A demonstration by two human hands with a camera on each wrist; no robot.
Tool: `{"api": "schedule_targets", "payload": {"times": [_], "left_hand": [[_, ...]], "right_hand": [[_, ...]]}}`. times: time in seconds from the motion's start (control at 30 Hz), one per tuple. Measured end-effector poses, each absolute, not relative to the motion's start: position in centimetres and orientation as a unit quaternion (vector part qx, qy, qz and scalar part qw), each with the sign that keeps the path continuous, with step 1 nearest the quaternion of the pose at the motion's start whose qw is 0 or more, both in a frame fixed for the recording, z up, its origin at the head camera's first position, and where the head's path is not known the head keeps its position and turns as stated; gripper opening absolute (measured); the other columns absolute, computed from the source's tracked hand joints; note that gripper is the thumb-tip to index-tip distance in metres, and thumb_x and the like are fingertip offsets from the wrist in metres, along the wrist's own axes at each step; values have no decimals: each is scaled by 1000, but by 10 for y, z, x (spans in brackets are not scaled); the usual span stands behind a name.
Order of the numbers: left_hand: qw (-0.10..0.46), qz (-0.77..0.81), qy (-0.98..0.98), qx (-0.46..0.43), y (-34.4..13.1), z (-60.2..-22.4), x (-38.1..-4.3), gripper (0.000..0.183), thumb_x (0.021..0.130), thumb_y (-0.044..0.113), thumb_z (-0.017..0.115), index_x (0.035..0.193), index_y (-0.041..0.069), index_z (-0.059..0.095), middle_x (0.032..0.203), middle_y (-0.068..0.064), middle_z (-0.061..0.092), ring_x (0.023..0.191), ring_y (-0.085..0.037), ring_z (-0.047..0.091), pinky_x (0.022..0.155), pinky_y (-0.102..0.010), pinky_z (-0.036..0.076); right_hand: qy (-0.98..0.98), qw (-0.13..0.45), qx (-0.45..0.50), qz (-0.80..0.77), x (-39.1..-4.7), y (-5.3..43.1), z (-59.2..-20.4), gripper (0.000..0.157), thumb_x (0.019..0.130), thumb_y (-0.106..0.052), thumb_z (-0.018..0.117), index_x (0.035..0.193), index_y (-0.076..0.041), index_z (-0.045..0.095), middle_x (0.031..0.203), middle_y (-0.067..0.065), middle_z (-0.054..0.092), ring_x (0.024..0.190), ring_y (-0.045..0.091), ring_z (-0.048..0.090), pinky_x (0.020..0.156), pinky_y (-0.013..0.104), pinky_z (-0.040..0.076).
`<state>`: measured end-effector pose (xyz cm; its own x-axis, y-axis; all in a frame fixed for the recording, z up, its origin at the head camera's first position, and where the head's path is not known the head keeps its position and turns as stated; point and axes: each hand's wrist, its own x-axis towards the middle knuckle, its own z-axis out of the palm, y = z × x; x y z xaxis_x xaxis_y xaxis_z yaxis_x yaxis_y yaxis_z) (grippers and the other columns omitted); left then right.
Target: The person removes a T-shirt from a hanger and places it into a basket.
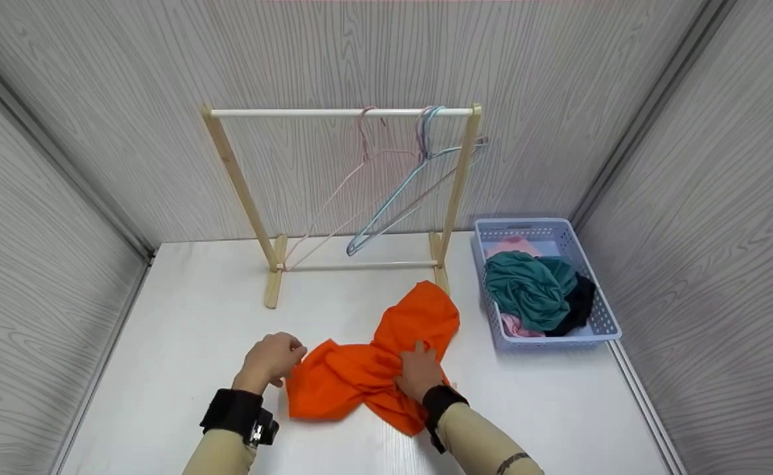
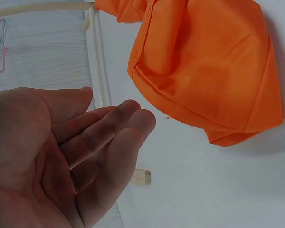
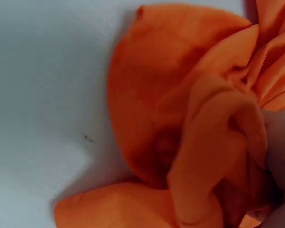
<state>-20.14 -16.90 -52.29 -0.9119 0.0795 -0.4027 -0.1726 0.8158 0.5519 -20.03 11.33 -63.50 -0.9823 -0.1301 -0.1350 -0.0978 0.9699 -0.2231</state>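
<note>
A crumpled orange garment point(image 1: 353, 373) lies on the white table in front of the rack, with seams and a hemmed edge showing in the left wrist view. My right hand point(image 1: 419, 371) is on its right part and grips a bunched fold point(image 3: 213, 142); in the right wrist view only a bit of that hand shows at the right edge, its fingertips hidden by cloth. Just off the garment's left end, my left hand point(image 1: 272, 359) hovers with loosely bent fingers point(image 2: 116, 156) and an empty palm.
Behind stands a wooden clothes rack point(image 1: 238, 178) with a white rail, holding a pink hanger point(image 1: 334, 191) and a blue hanger point(image 1: 393, 191). At the right, a light-blue basket point(image 1: 522, 342) contains teal, black and pink cloth. Grey wood-grain panels wall in the table.
</note>
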Motion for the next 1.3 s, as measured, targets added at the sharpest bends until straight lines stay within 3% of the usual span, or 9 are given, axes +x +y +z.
{"api": "schedule_targets", "payload": {"times": [0.17, 0.3, 0.43, 0.53, 0.7, 0.97, 1.3], "left_hand": [[213, 297, 931, -14, -164, -517, -200, 30, 95, 23, 57, 113, 1, 67, 83, -9, 66, 62, -18, 65, 50, -31, 56], [218, 293, 931, -5, -161, -515, -200, 32, 95, 23, 57, 115, 0, 66, 81, -8, 65, 62, -19, 65, 50, -31, 56], [223, 292, 930, -1, -160, -515, -200, 33, 95, 24, 57, 117, 0, 66, 83, -9, 67, 62, -18, 65, 50, -30, 56], [220, 289, 932, 2, -160, -515, -201, 33, 96, 24, 56, 117, 0, 66, 85, -9, 68, 62, -18, 65, 49, -30, 56], [218, 293, 931, 8, -158, -513, -201, 34, 96, 25, 55, 117, 0, 66, 87, -10, 69, 62, -17, 66, 48, -29, 55], [220, 291, 931, 7, -157, -514, -196, 34, 97, 25, 55, 119, 1, 66, 86, -9, 69, 63, -18, 66, 48, -29, 55], [219, 305, 927, -19, -163, -520, -183, 34, 97, 25, 55, 118, 0, 66, 83, -6, 66, 67, -19, 67, 50, -29, 55]], "right_hand": [[979, 64, -89, -169, -211, 138, -627, 19, 84, -12, 72, 99, -9, 62, 92, 10, 58, 84, 30, 58, 70, 43, 54], [950, 99, -116, -273, -224, 163, -614, 21, 82, 3, 62, 96, -9, 52, 82, 7, 52, 78, 24, 51, 72, 37, 47], [925, 131, -134, -331, -237, 185, -592, 39, 82, 9, 53, 116, -10, 49, 96, 12, 60, 82, 26, 53, 77, 38, 49], [924, 120, -145, -332, -246, 198, -570, 47, 81, 10, 49, 124, -11, 49, 108, 17, 63, 86, 30, 56, 80, 43, 51], [934, 87, -150, -312, -263, 220, -533, 41, 80, 10, 47, 116, -8, 55, 111, 17, 64, 93, 33, 58, 89, 47, 51], [942, 26, -86, -323, -296, 258, -463, 30, 77, 10, 42, 97, -2, 61, 98, 17, 60, 88, 31, 53, 79, 37, 42], [927, -89, 53, -360, -331, 302, -379, 40, 80, 11, 36, 107, -2, 63, 114, 15, 60, 93, 27, 53, 73, 31, 42]]}}
